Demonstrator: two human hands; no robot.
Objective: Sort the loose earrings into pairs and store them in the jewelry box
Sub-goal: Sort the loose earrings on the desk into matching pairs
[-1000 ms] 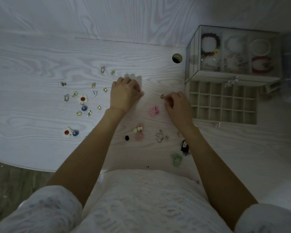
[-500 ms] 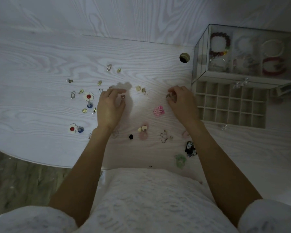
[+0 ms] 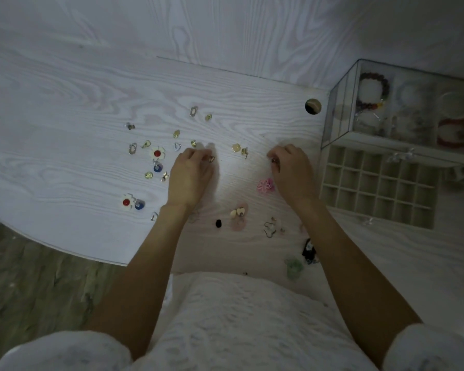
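Note:
Several loose earrings lie scattered on the white table (image 3: 65, 162). My left hand (image 3: 190, 175) pinches a small gold earring (image 3: 211, 158) at its fingertips. My right hand (image 3: 292, 170) holds another small earring (image 3: 274, 161) between thumb and finger. A gold pair (image 3: 239, 149) lies between the hands. Two white flower earrings with red centres (image 3: 157, 153) (image 3: 126, 202) sit at the left. A pink flower earring (image 3: 265, 185) lies beside my right hand. The jewelry box (image 3: 413, 124) stands at the right, its gridded drawer (image 3: 378, 188) pulled out and its compartments empty.
A round cable hole (image 3: 313, 106) is in the table left of the box. Bracelets fill the box's glass top. A black earring (image 3: 309, 250) and a green one (image 3: 294, 266) lie near the table's front edge. The table's curved edge runs at lower left.
My left hand moved left from the middle, leaving the gold pair on the table, and picked up a small gold earring. My right hand stayed put, still holding its earring.

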